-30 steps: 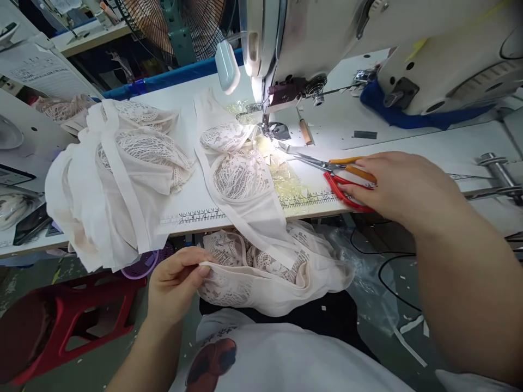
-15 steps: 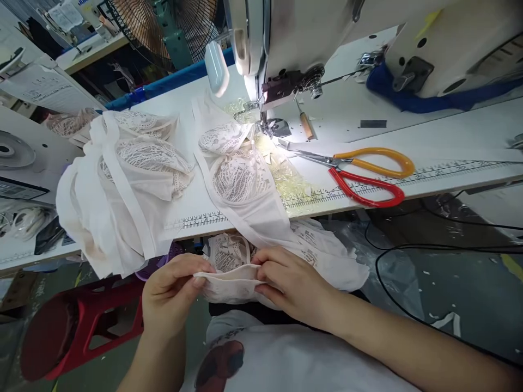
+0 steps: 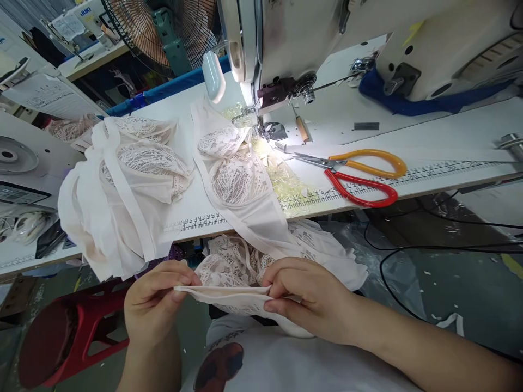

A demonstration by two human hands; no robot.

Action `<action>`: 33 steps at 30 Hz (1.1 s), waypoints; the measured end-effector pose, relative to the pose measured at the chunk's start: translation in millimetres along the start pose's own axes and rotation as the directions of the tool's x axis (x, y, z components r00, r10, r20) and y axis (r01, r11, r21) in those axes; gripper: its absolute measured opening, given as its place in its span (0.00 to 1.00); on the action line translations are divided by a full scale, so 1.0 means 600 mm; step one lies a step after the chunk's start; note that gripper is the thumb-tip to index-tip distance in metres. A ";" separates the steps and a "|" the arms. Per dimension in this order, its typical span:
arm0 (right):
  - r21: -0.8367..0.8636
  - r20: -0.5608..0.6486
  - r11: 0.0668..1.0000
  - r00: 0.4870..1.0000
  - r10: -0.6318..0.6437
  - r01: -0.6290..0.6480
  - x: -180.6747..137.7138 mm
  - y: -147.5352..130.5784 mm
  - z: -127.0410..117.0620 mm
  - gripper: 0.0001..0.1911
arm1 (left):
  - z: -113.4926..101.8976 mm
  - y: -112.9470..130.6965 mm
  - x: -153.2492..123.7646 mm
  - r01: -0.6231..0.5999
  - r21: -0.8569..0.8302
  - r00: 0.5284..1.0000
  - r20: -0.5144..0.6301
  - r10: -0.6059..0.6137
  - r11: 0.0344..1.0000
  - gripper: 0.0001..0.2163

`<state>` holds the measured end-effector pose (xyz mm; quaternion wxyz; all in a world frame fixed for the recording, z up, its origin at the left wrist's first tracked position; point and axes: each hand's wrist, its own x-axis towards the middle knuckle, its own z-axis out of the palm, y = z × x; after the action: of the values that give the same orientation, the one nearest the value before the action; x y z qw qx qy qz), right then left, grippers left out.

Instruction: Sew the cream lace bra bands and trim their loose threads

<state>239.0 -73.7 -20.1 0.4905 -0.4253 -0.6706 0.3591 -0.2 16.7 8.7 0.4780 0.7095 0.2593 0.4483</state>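
Note:
My left hand [image 3: 157, 296] and my right hand [image 3: 304, 296] both pinch the edge of a cream lace garment [image 3: 229, 294] stretched flat between them over my lap. The garment's strap runs up onto the sewing table [image 3: 429, 141], where another lace piece [image 3: 235, 174] lies under the needle of the white sewing machine [image 3: 327, 38]. A heap of finished lace garments [image 3: 122, 185] sits on the table's left part and hangs over its front edge.
Scissors [image 3: 355, 174] with one orange and one red handle lie on the table right of the needle. A red stool [image 3: 61, 343] stands at the lower left. A fan [image 3: 163, 27] is behind the table. Cables trail on the floor at right.
My right hand left the scissors on the table and came down to the lace garment in my lap. Both hands have now drawn its edge taut between them.

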 end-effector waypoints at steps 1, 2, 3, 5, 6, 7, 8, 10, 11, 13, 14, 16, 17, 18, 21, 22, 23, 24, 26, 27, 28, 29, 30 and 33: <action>-0.004 0.005 1.000 1.000 -0.001 0.001 0.001 -0.003 -0.002 0.07 | 0.000 0.000 0.001 0.000 0.000 1.000 -0.001 0.000 1.000 0.06; -0.008 0.007 1.000 1.000 0.002 -0.001 0.001 -0.005 -0.003 0.07 | 0.000 -0.001 0.002 -0.004 -0.001 1.000 0.001 0.004 1.000 0.06; -0.012 0.007 1.000 1.000 0.005 -0.005 0.001 -0.007 -0.005 0.08 | 0.000 -0.001 0.003 -0.008 -0.004 1.000 0.009 0.008 1.000 0.06; -0.017 0.008 1.000 1.000 0.012 -0.012 -0.001 -0.011 -0.006 0.09 | 0.000 -0.001 0.006 -0.016 -0.021 0.999 0.036 0.017 1.000 0.06; -0.024 0.007 1.000 1.000 0.019 -0.019 -0.002 -0.013 -0.006 0.09 | 0.001 -0.001 0.008 -0.016 -0.035 0.999 0.050 0.018 0.999 0.06; -0.037 0.007 0.998 0.999 0.044 -0.044 -0.003 -0.015 -0.007 0.08 | 0.001 -0.001 0.010 -0.016 -0.050 0.998 0.064 0.019 0.999 0.06; -0.051 0.012 0.995 0.996 0.085 -0.084 -0.004 -0.016 -0.007 0.06 | 0.002 0.000 0.011 -0.014 -0.065 0.997 0.078 0.019 0.998 0.07; -0.075 0.034 0.983 0.985 0.168 -0.165 -0.005 -0.018 -0.009 0.04 | 0.004 0.000 0.013 -0.014 -0.092 0.994 0.107 0.024 0.996 0.08; -0.082 0.052 0.981 0.982 0.182 -0.178 -0.004 -0.019 -0.010 0.09 | 0.004 0.000 0.014 -0.016 -0.101 0.992 0.121 0.028 0.995 0.08; -0.065 0.104 0.988 0.984 0.145 -0.139 -0.001 -0.019 -0.013 0.14 | 0.004 -0.003 0.014 -0.016 -0.112 0.990 0.137 0.031 0.994 0.08; -0.048 0.126 0.993 0.986 0.113 -0.108 0.001 -0.019 -0.014 0.13 | 0.004 -0.005 0.014 -0.011 -0.113 0.990 0.138 0.027 0.994 0.08; -0.019 0.148 0.996 0.985 0.088 -0.087 0.004 -0.019 -0.017 0.11 | 0.003 -0.011 0.014 -0.016 -0.101 0.992 0.127 0.028 0.995 0.08; -0.011 0.147 0.996 0.985 0.091 -0.090 0.005 -0.019 -0.019 0.11 | 0.002 -0.014 0.014 -0.020 -0.088 0.992 0.119 0.031 0.996 0.07; -0.009 0.138 0.995 0.986 0.097 -0.097 0.005 -0.020 -0.020 0.11 | 0.002 -0.018 0.014 -0.024 -0.073 0.993 0.112 0.032 0.997 0.07; -0.012 0.102 0.995 0.990 0.099 -0.098 0.003 -0.024 -0.023 0.09 | 0.004 -0.022 0.012 -0.001 -0.019 0.996 0.093 0.003 1.000 0.06; -0.016 0.096 0.995 0.990 0.102 -0.101 0.002 -0.026 -0.025 0.09 | 0.006 -0.021 0.011 0.026 -0.008 0.996 0.084 -0.026 1.000 0.06; -0.026 0.092 0.994 0.990 0.106 -0.104 0.002 -0.027 -0.026 0.08 | 0.009 -0.020 0.010 0.057 -0.006 0.996 0.071 -0.056 0.998 0.07; -0.044 0.092 0.993 0.990 0.111 -0.107 0.002 -0.028 -0.027 0.08 | 0.013 -0.018 0.009 0.087 -0.015 0.995 0.056 -0.086 0.996 0.08; -0.080 0.102 0.992 0.989 0.108 -0.100 0.003 -0.029 -0.030 0.07 | 0.021 -0.014 0.009 0.120 -0.064 0.992 0.040 -0.118 0.991 0.09; -0.092 0.107 0.992 0.989 0.098 -0.088 0.003 -0.028 -0.031 0.07 | 0.024 -0.012 0.010 0.116 -0.091 0.993 0.043 -0.112 0.989 0.10; -0.104 0.114 0.991 0.989 0.091 -0.079 0.004 -0.027 -0.032 0.07 | 0.027 -0.011 0.011 0.100 -0.111 0.994 0.049 -0.095 0.989 0.10; -0.113 0.123 0.991 0.989 0.084 -0.070 0.004 -0.026 -0.033 0.07 | 0.029 -0.010 0.011 0.074 -0.117 0.996 0.057 -0.068 0.990 0.10; -0.121 0.126 0.990 0.989 0.082 -0.067 0.003 -0.025 -0.033 0.07 | 0.030 -0.009 0.012 0.047 -0.107 0.997 0.064 -0.040 0.993 0.09; -0.129 0.084 0.987 0.991 0.106 -0.094 -0.003 -0.024 -0.030 0.06 | 0.032 -0.004 0.012 -0.007 -0.054 0.997 0.070 0.010 0.999 0.09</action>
<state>253.8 -79.5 -3.2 0.4134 -0.4715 -0.6911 0.3595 19.9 14.9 6.2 0.5038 0.7128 0.2272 0.4318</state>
